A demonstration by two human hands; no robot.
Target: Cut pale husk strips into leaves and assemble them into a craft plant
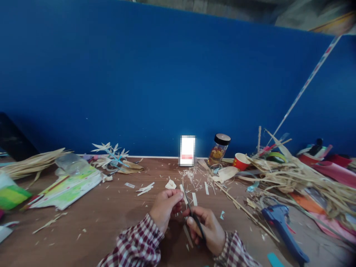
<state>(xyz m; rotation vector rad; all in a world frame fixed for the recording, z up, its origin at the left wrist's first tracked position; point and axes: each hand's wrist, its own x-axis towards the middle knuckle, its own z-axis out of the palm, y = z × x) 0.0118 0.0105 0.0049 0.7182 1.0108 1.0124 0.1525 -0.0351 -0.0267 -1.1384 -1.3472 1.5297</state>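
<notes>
My left hand (168,205) is closed, pinching a short pale strip (181,188) of what looks like dried husk or straw between thumb and fingers. In my right hand (207,226) is a pair of dark-handled scissors (198,222), its blades pointing up and left beside the strip. Whether the blades touch the strip I cannot tell. Another pale strip (194,199) lies on the brown table (116,226) just beyond the scissors. A further strip (188,237) shows below, between the hands. Cut strips (145,188) lie in a small group left of my left hand.
A blue glue gun (285,231) and a long thin stalk (244,209) lie at right, near heaped dried husks (314,181). A lidded jar (218,150) and red paper cup (241,161) stand behind. Fine scraps (189,174) lie before a blurred bright screen (187,148). Leafy blue-stemmed pieces (111,157) are left.
</notes>
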